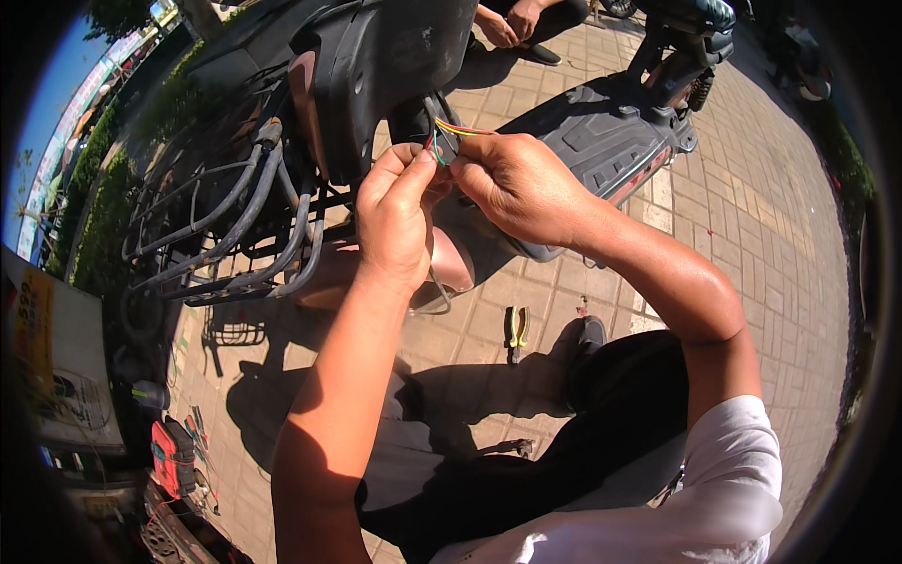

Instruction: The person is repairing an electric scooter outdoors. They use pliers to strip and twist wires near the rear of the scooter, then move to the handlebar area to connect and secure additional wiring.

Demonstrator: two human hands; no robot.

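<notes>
Both my hands are raised at the front of a dark electric scooter [376, 85]. A bundle of thin coloured wires [453, 128], among them red, yellow and green, comes out of a dark cable beneath its body. My left hand [396, 211] is closed, with thumb and forefinger pinching thin wires at the bundle's lower side. Close beside it, my right hand [526, 183] is curled shut round the red and yellow wires. The wire ends are hidden by my fingers.
A metal basket [221, 221] juts out at the left. The scooter's footboard [601, 132] extends to the right. Pliers with yellow-green handles [518, 329] lie on the paving. A red-and-black meter [173, 458] stands lower left. Another person's hands [512, 23] show at the top.
</notes>
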